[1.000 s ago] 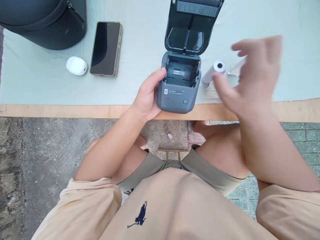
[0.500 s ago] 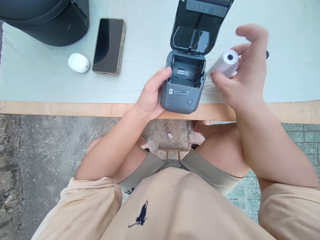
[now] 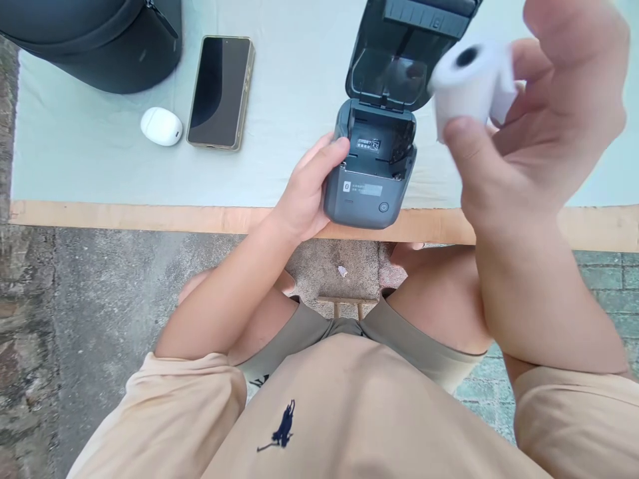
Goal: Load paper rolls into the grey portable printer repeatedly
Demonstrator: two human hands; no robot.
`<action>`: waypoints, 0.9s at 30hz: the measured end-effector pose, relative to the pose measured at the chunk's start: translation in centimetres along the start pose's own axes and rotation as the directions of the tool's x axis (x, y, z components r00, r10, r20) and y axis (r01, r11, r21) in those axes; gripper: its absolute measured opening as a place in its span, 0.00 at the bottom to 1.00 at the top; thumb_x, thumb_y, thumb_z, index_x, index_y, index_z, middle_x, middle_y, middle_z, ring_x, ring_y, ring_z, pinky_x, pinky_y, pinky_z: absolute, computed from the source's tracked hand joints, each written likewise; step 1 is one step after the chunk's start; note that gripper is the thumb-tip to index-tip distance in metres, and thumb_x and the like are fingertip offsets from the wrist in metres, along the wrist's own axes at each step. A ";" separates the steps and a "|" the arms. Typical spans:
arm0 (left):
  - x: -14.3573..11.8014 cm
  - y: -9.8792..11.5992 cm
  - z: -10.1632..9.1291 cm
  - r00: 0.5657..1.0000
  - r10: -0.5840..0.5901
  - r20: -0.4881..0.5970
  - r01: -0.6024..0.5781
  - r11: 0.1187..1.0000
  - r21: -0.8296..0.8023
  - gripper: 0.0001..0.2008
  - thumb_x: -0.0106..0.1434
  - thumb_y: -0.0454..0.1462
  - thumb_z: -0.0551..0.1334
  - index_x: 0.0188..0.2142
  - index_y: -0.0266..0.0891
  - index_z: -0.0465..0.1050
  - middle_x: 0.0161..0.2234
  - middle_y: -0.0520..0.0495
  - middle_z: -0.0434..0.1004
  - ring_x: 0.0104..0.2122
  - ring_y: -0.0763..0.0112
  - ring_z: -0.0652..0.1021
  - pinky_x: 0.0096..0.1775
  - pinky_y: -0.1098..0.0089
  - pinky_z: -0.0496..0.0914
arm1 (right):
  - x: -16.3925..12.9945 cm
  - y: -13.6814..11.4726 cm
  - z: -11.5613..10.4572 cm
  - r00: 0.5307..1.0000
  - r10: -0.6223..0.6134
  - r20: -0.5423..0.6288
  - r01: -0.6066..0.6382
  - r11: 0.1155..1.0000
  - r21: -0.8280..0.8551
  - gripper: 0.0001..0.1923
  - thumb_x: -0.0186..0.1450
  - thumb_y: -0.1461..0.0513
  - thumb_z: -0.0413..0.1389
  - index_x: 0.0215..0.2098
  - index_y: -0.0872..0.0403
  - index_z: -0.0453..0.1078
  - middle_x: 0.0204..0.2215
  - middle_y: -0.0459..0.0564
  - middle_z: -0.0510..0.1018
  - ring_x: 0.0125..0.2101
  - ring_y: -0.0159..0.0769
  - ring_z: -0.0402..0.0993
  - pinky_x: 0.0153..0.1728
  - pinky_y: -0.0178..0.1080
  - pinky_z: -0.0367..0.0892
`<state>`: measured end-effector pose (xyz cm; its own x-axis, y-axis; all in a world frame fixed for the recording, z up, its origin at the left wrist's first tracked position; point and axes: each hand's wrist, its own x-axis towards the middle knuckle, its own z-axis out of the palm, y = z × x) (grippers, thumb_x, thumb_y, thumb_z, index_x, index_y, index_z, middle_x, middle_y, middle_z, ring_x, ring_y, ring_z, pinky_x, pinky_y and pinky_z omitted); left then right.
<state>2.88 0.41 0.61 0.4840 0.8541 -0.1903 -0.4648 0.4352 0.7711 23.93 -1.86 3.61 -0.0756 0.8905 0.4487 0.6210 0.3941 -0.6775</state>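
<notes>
My left hand [image 3: 304,196] gripped the side of the small printer [image 3: 372,176], a smooth dark-grey plastic box with rounded corners, its hinged lid standing open behind an empty hollow. My right hand [image 3: 544,126] held the paper roll [image 3: 466,83], a matte white cylinder with a dark core hole, fingers closed around it, raised above and right of the printer. The printer sat at the worktop [image 3: 124,216] edge, pale cloth over bare wood. Left of it lay a glossy phone [image 3: 219,90], a white pebble-shaped case [image 3: 161,126] and a dark bag [image 3: 100,40]. Below was rough concrete floor.
</notes>
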 end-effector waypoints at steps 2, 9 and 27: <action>-0.1 -0.1 0.0 1.000 0.022 0.000 -0.022 1.000 0.022 0.08 0.72 0.46 0.63 0.44 0.49 0.78 0.48 0.48 0.88 0.64 0.48 0.78 0.61 0.56 0.78 | 0.0 -0.6 0.6 0.979 -0.197 -0.042 0.198 0.980 0.013 0.22 0.72 0.54 0.58 0.63 0.41 0.64 0.63 0.47 0.73 0.57 0.44 0.78 0.50 0.48 0.79; -0.3 0.0 0.7 0.998 0.021 -0.059 -0.023 0.999 -0.030 0.04 0.75 0.38 0.60 0.45 0.42 0.74 0.39 0.51 0.83 0.60 0.55 0.84 0.58 0.57 0.83 | 0.7 -2.3 1.3 0.994 -0.094 0.057 0.106 0.958 -0.266 0.09 0.66 0.65 0.58 0.41 0.45 0.65 0.44 0.44 0.82 0.46 0.43 0.82 0.49 0.50 0.77; -0.4 -0.1 0.4 0.998 0.065 0.000 -0.065 0.997 -0.051 0.08 0.72 0.43 0.64 0.43 0.42 0.79 0.39 0.51 0.82 0.42 0.67 0.85 0.47 0.69 0.80 | -1.1 -2.1 2.9 0.895 -0.444 -0.029 0.423 0.869 -0.256 0.07 0.75 0.60 0.56 0.37 0.45 0.70 0.30 0.40 0.81 0.35 0.38 0.81 0.38 0.46 0.66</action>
<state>2.97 -0.11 0.84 0.4527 0.8807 -0.1395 -0.5327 0.3926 0.7497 20.46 -3.01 2.82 -0.3213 0.6156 0.7196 0.7073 0.6612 -0.2499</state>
